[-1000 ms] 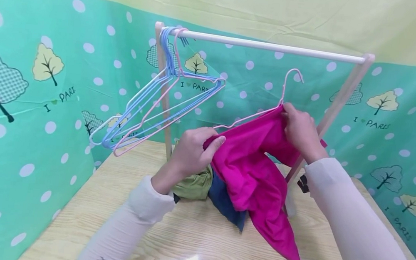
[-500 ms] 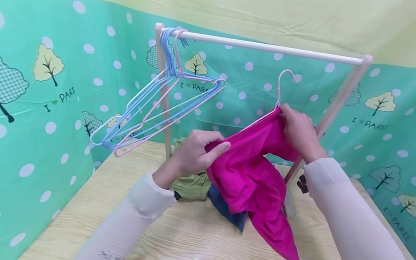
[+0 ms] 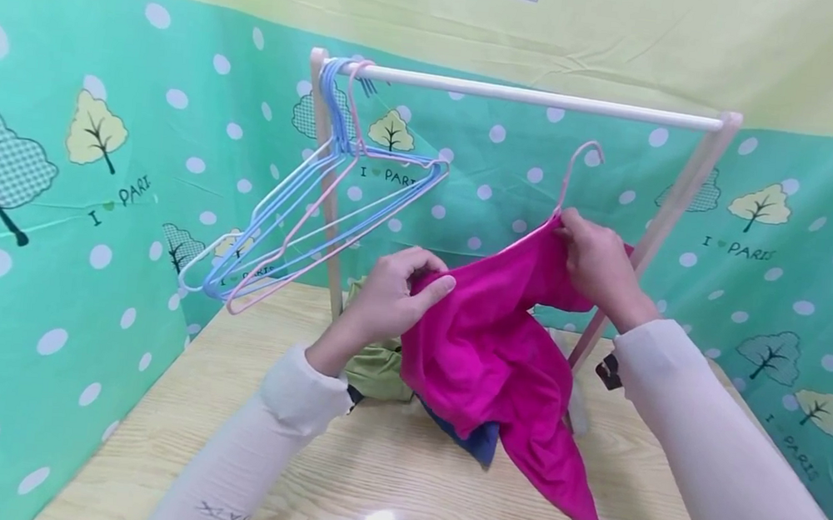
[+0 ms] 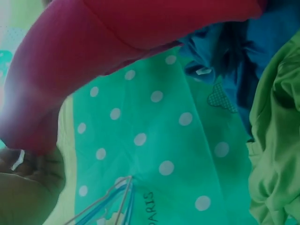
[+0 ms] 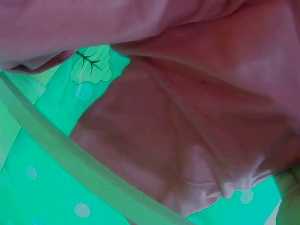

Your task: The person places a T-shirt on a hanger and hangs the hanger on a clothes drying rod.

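A magenta shirt (image 3: 487,342) hangs between both hands on a pink hanger (image 3: 569,178), whose hook sticks up bare above the neckline. Most of the hanger's body is hidden in or behind the cloth, with a thin strip showing along the upper edge. My left hand (image 3: 398,292) pinches the shirt at its left end, thumb in front. Beside the hook, my right hand (image 3: 601,257) grips the cloth at the neckline. In the left wrist view the shirt (image 4: 108,42) stretches up from the left fingers. The right wrist view is mostly filled by its folds (image 5: 197,126).
Several blue, white and pink hangers (image 3: 317,200) hang at the left end of the white rail (image 3: 537,97) of a wooden rack (image 3: 681,202). Under the shirt, a green garment (image 3: 379,371) and a blue garment (image 3: 477,443) lie on the wooden table (image 3: 275,472).
The hanger's left arm, bare a second ago, has gone under the shirt's cloth. My left hand shifted slightly right, then back and up a little. The hook swayed left and back.
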The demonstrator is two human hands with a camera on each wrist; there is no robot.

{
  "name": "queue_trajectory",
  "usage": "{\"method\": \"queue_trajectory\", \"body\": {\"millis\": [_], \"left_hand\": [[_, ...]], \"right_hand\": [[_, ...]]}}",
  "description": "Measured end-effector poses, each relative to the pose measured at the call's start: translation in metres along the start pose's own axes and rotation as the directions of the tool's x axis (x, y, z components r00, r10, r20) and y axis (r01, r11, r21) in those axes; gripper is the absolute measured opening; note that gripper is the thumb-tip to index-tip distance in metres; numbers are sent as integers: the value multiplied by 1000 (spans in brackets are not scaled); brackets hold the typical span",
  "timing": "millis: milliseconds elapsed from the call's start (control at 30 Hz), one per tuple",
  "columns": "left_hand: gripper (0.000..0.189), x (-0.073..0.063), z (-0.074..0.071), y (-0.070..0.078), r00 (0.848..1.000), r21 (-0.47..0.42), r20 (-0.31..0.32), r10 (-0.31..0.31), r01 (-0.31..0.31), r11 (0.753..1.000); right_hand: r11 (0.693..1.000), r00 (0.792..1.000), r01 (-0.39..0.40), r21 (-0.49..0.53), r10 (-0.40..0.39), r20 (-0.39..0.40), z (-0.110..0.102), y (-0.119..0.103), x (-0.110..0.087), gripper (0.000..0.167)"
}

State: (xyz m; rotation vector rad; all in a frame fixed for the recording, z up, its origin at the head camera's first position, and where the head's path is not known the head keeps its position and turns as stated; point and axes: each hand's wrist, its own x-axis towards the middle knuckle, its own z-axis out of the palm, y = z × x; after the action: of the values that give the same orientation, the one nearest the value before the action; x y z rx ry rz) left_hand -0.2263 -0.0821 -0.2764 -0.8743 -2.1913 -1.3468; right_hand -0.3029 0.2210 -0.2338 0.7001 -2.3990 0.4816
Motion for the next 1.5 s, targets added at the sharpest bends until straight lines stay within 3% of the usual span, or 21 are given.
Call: {"method": "queue_trajectory", "body": {"millis": [133, 267, 433, 567, 667, 767, 900, 1067, 1167, 1233, 1400, 1500], "left_hand": [[26, -6, 0, -3, 992, -20, 3, -128, 128, 992], [45, -17, 0, -5, 968, -38, -20, -251, 250, 967], [66, -32, 1, -11, 938, 123, -31, -346, 347, 930], [59, -37, 0, -12, 923, 150, -61, -381, 386, 910], [38, -40, -5, -10, 927, 136, -163, -339, 361, 923], [22, -41, -12, -7, 934, 177, -273, -232, 285, 942], [15, -41, -20, -5, 936, 246, -333, -116, 205, 947], [13, -41, -25, -3, 917, 268, -398, -29, 146, 952], [12, -41, -29, -4, 916, 268, -402, -15, 133, 954], [13, -41, -32, -5, 923, 268, -383, -34, 146, 952], [17, -43, -36, -7, 957, 275, -261, -124, 197, 941], [20, -45, -35, -9, 965, 303, -201, -168, 225, 926]], "right_hand": [[1000, 1000, 12, -8, -12, 16, 0, -5, 1, 21], [999, 1000, -22, -24, 22, -16, 0, -6, 4, 15], [991, 990, -135, -15, 134, -47, -5, -5, 4, 13], [982, 980, -187, -12, 186, -69, -7, -4, 4, 11], [977, 974, -213, -10, 212, -81, -7, -3, 3, 12], [972, 969, -234, 5, 234, -81, -5, -2, 2, 16], [980, 978, -199, -11, 198, -59, -2, 2, 0, 15], [995, 995, -100, -8, 100, 26, 4, 12, -7, 19], [995, 996, -80, 53, 78, 37, 6, 17, -10, 18], [993, 997, -81, 90, 80, 18, 6, 19, -11, 18], [993, 997, -45, 108, 50, -51, 6, 14, -8, 10], [996, 997, -6, 91, 13, -73, 6, 9, -6, 7]]}}
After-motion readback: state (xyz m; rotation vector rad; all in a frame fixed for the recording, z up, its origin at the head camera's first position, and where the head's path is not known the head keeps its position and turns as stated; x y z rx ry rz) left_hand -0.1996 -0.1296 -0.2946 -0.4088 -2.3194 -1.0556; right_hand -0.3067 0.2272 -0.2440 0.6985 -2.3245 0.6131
